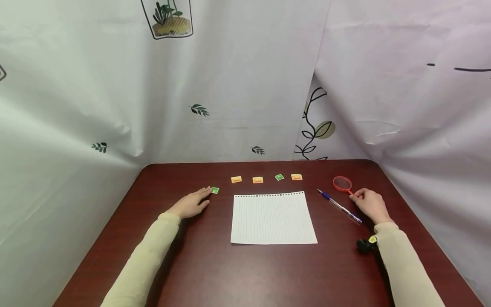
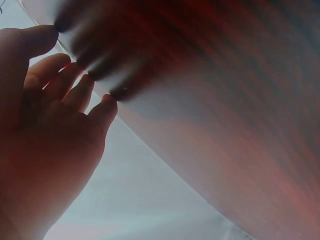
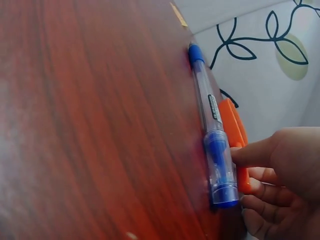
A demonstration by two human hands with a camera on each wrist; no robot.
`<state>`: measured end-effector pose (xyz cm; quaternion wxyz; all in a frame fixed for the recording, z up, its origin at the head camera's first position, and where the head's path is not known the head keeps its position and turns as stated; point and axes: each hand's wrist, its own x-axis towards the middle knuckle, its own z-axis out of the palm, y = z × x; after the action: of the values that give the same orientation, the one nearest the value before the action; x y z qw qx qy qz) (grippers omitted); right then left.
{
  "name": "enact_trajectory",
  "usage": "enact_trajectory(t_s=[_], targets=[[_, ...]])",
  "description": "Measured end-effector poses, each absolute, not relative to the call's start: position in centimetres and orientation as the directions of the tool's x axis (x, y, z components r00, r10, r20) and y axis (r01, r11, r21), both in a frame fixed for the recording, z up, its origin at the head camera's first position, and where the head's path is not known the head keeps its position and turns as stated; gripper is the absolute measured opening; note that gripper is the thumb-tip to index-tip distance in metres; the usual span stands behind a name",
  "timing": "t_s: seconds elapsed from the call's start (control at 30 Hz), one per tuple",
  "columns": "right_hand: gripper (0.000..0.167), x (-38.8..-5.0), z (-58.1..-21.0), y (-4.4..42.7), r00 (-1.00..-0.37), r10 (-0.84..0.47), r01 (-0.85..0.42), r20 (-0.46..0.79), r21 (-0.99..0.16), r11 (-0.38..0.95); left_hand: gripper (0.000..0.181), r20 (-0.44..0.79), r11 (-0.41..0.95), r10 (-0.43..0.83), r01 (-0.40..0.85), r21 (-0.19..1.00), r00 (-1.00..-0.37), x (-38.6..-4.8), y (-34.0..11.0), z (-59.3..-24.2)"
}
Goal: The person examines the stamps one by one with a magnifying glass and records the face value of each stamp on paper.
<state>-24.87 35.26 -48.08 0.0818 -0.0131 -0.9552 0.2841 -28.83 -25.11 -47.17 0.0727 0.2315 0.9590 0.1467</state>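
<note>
My right hand (image 1: 371, 204) pinches the handle of a red magnifying glass (image 1: 342, 183) at the right of the table; its lens end points away to the far left. In the right wrist view, thumb and fingers meet on its orange-red handle (image 3: 243, 175), partly hidden behind a blue pen (image 3: 215, 125). The pen lies on the table just left of that hand. My left hand (image 1: 191, 204) rests on the table with fingers stretched out, fingertips touching or right beside a small green stamp-like paper (image 1: 215, 190). In the left wrist view the fingertips (image 2: 107, 100) meet the tabletop.
A lined sheet of paper (image 1: 273, 219) lies mid-table. Behind it, in a row, are orange paper pieces (image 1: 258, 180) and another green one (image 1: 279, 177). A small black object (image 1: 364, 246) shows by the right sleeve. White patterned cloth (image 1: 238, 85) hangs around the table.
</note>
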Motion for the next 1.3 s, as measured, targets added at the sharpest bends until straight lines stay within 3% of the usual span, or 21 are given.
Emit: enact_trajectory(t_s=[0.23,0.4,0.53,0.97,1.3], targets=[[0.032,-25.0,-47.3,35.4,-0.983,0.035,-0.065,0.178,-0.523,0.850,0.055,-0.044,0.856,0.464,0.435,0.281,-0.885,-28.8,-25.0,-47.4],[0.022,-25.3,-46.4,35.2,-0.958,0.021,-0.131,0.285,-0.503,0.854,0.056,0.004,0.849,0.483,0.470,0.243,-0.876,-28.4,-24.1,-47.3],[0.015,-25.7,-45.4,34.7,-0.938,-0.062,-0.227,0.341,-0.469,0.854,0.059,0.040,0.832,0.507,0.501,0.237,-0.861,-27.8,-22.7,-47.0],[0.020,-27.2,-45.4,32.4,-0.891,-0.382,-0.449,0.245,-0.356,0.820,0.080,0.009,0.800,0.561,0.545,0.253,-0.828,-25.7,-18.4,-46.4],[0.024,-27.5,-46.3,31.5,-0.863,-0.478,-0.501,0.163,-0.382,0.776,0.088,-0.087,0.790,0.587,0.545,0.281,-0.805,-24.5,-16.8,-46.5]])
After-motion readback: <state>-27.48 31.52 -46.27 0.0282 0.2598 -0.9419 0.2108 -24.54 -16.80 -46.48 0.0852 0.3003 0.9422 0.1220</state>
